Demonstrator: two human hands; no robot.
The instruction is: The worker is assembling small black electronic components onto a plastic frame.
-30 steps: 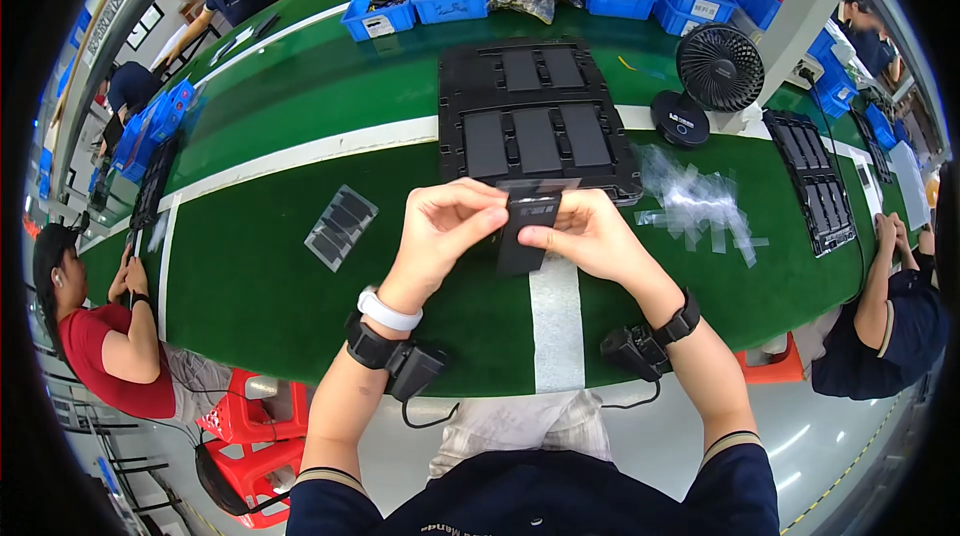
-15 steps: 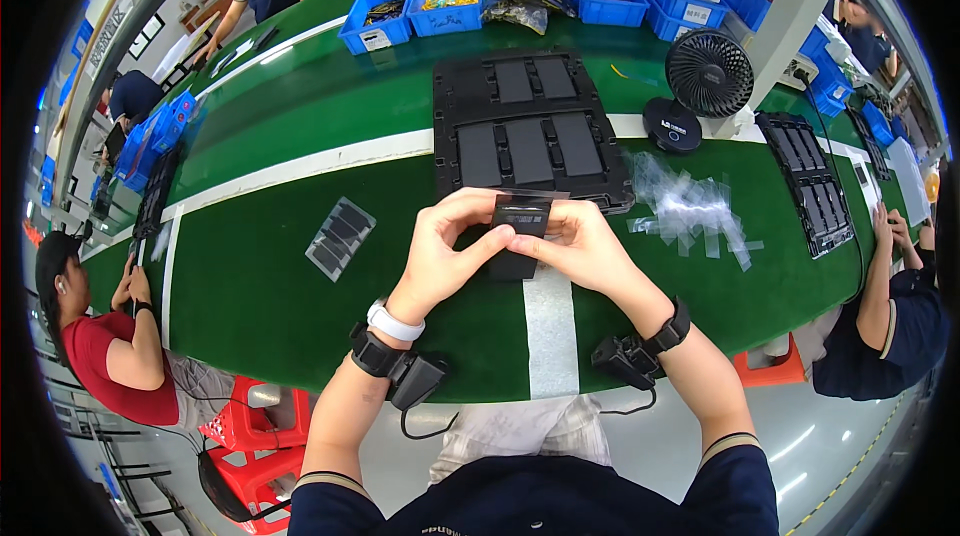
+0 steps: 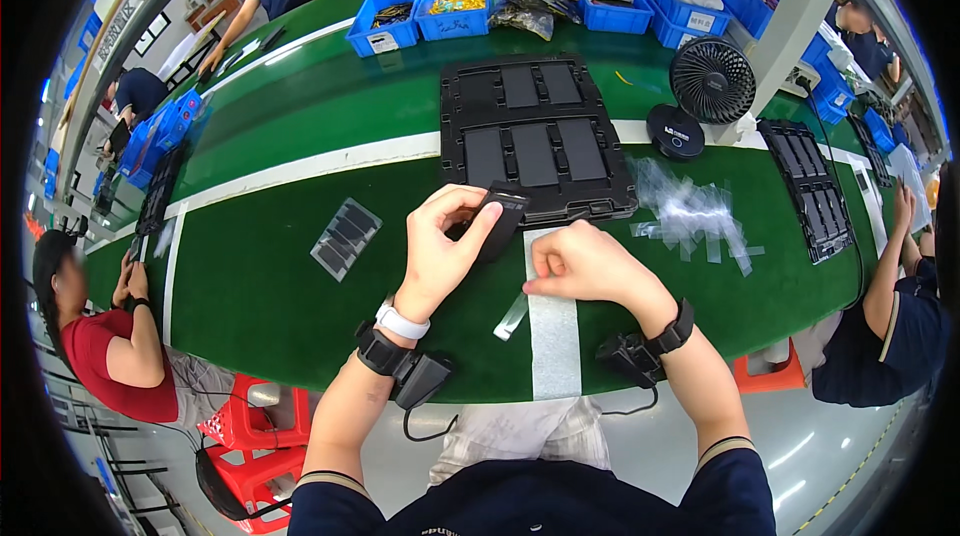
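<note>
My left hand (image 3: 440, 244) is closed on a flat black battery (image 3: 500, 223), thumb on its face and fingers behind, tilted above the green table. To its right, my right hand (image 3: 588, 264) pinches a narrow clear film strip (image 3: 512, 318) that hangs down toward the table with a pale tab at its lower end. Just beyond both hands lies a black tray (image 3: 622, 198) with several flat dark pieces in its slots. Left of my left hand rests a clear sheet with black strips (image 3: 346, 239).
Loose clear film strips (image 3: 697, 216) are heaped right of the tray. A black fan (image 3: 710, 81) stands behind them near a grey post (image 3: 800, 21). Blue bins (image 3: 455, 23) line the far side. Another black tray (image 3: 808, 191) lies at right. Co-workers sit on both sides and opposite.
My right hand has let go of the battery and moved right and toward me, drawing a clear film strip away. My left hand keeps the battery, now tilted.
</note>
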